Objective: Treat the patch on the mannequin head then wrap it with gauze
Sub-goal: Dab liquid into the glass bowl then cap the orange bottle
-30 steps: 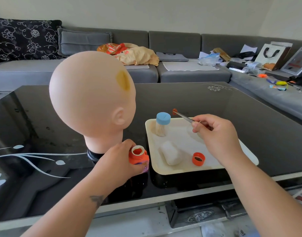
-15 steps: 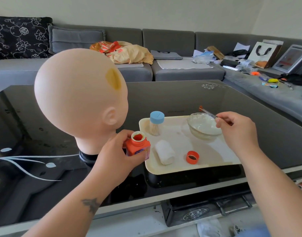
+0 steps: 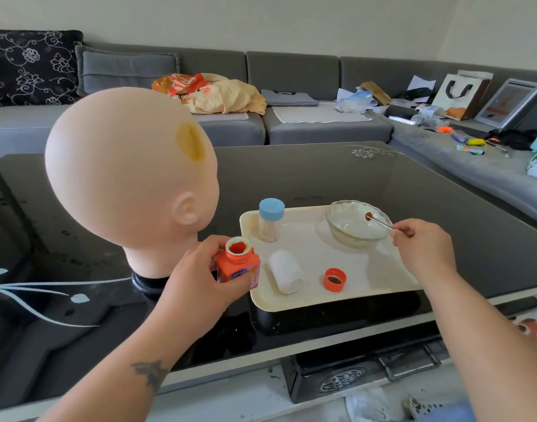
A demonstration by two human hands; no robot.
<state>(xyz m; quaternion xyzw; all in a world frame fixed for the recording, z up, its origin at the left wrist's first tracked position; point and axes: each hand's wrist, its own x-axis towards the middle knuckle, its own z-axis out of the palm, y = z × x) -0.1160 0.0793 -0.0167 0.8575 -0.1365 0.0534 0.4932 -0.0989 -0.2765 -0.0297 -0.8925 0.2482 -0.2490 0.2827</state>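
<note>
The bald mannequin head (image 3: 121,178) stands on the black table at the left, with a yellow-brown patch (image 3: 190,142) near its crown. My left hand (image 3: 197,281) grips an uncapped orange bottle (image 3: 237,263) just left of the cream tray (image 3: 309,296). My right hand (image 3: 422,248) pinches metal tweezers (image 3: 381,222) whose tips hold a small red-brown swab (image 3: 368,216) inside the glass bowl (image 3: 355,222). A white gauze roll (image 3: 285,271) lies on the tray near its front.
Also on the tray are the orange bottle cap (image 3: 335,279) and a blue-lidded jar of sticks (image 3: 270,219). The glossy black table (image 3: 382,178) ends close to me. A grey sofa (image 3: 291,117) with clutter runs behind and to the right.
My right hand has carried the tweezers and swab rightwards from near the blue-lidded jar into the glass bowl. My left hand has kept hold of the orange bottle.
</note>
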